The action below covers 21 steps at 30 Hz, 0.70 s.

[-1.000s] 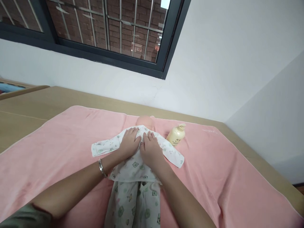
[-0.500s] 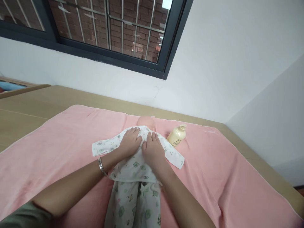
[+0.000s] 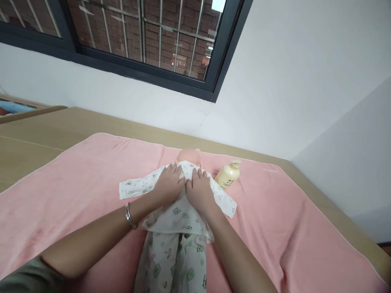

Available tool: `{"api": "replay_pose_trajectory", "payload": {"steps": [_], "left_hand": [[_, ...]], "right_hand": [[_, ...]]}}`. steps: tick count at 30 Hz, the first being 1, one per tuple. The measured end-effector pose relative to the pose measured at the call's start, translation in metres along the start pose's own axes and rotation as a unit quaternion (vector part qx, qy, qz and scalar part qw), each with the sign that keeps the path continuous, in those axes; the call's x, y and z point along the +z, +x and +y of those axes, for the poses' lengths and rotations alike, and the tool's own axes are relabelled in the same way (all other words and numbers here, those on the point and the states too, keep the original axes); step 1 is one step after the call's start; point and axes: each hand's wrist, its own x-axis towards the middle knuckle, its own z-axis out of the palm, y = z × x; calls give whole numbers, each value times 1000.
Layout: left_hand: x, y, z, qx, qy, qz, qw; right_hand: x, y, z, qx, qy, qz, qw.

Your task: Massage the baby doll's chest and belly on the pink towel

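Observation:
A baby-sized doll lies on its back on a pink blanket (image 3: 269, 219), with the top of its bald head (image 3: 188, 155) at the far end. It wears a white long-sleeved top (image 3: 180, 215) with small green animal prints, sleeves spread to both sides, and matching trousers (image 3: 192, 264). My left hand (image 3: 169, 183) lies flat on the left of the chest, fingers stretched out. On the right of the chest rests my right hand (image 3: 200, 191), also flat, its thumb close to my left hand. The doll's face and the fabric beneath my palms are hidden.
A pale yellow bottle (image 3: 227, 175) leans by the doll's right-hand sleeve. The blanket covers a wooden surface (image 3: 91, 120) that meets a white wall (image 3: 262, 81). Above is a dark-framed window (image 3: 143, 36) with bars outside. A blue item (image 3: 15, 107) shows at far left.
Both hands have shifted slightly on the chest, the left one a little to the right. More of the top's lower right hem now shows. The bottle has stayed put.

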Motion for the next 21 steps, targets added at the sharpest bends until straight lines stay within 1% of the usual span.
{"api": "replay_pose_trajectory", "payload": {"steps": [2, 4, 6, 8, 11, 13, 15, 19, 21], "left_hand": [[1, 12, -13, 0, -43, -24, 999], [2, 15, -17, 2, -59, -28, 998], [6, 9, -11, 6, -43, -15, 999], [9, -4, 3, 6, -14, 14, 1000], [14, -22, 22, 24, 21, 63, 998], [15, -25, 24, 32, 23, 71, 997], [15, -20, 16, 38, 6, 63, 997], [14, 0, -13, 78, -38, 19, 996], [15, 7, -21, 64, -46, 10, 997]], "right_hand": [[3, -9, -11, -5, -8, 1, 1000], [4, -12, -14, -14, -4, 9, 1000], [3, -8, -8, -28, 11, 23, 999], [0, 3, 5, -44, 37, 27, 998], [-5, 20, 24, -45, 74, 15, 996], [-7, 25, 29, -36, 75, 1, 997], [-7, 22, 25, -37, 52, -8, 998], [-3, 1, 0, -21, -3, 3, 1000], [-4, -7, -9, -27, -6, 2, 1000]]}}
